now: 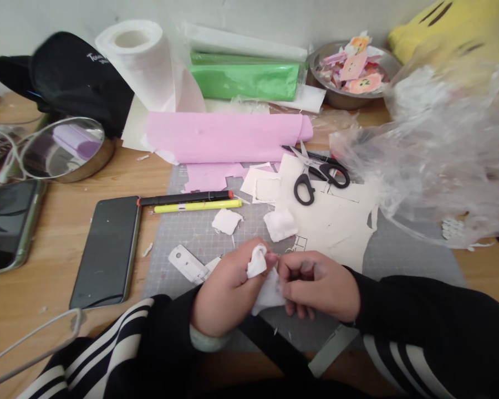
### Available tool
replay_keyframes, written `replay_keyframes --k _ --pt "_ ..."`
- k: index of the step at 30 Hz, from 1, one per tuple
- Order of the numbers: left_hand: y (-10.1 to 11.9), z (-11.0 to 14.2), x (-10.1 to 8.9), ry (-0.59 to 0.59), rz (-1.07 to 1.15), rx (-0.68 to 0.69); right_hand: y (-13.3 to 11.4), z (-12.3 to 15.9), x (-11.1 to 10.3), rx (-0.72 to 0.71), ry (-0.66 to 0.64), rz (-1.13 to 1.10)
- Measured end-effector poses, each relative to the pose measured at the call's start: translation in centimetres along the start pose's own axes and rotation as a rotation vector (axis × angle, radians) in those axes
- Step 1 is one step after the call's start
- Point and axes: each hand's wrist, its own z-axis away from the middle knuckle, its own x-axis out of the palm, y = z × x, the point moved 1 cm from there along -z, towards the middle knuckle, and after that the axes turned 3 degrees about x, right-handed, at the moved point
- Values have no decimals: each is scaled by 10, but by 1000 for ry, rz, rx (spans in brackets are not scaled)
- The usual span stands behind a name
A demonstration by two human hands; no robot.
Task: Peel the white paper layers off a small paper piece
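Observation:
My left hand is closed around a piece of white tissue, which pokes out above the thumb. More white tissue hangs between the two hands. My right hand has its fingers curled together at the edge of this hanging part, in a pinch. Just beyond the hands, two small white padded squares lie on the grey cutting mat. A metal ruler sticks out from under my left hand. Cream paper with drawn lines lies beyond my right hand, under black-handled scissors.
Pink paper, a paper roll and green packs stand behind. A bowl of cutouts and plastic bags are at right. Left are a phone, a steel bowl and pens.

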Motion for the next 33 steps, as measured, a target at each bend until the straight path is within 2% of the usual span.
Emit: replay_keyframes --k 5,15,21,28,33 --pt "0 1 1 -5 7 -2 -5 3 -2 -14 7 28" --pt "1 -1 1 -10 8 9 -5 5 -4 -100 5 -73" --pt "3 0 0 -2 13 1 -3 1 -8 -184 -80 -177" --pt "1 -1 1 13 43 10 -3 3 -19 -350 -209 -432" --pt "-1 0 2 13 40 7 0 0 -15 -239 -164 -330"
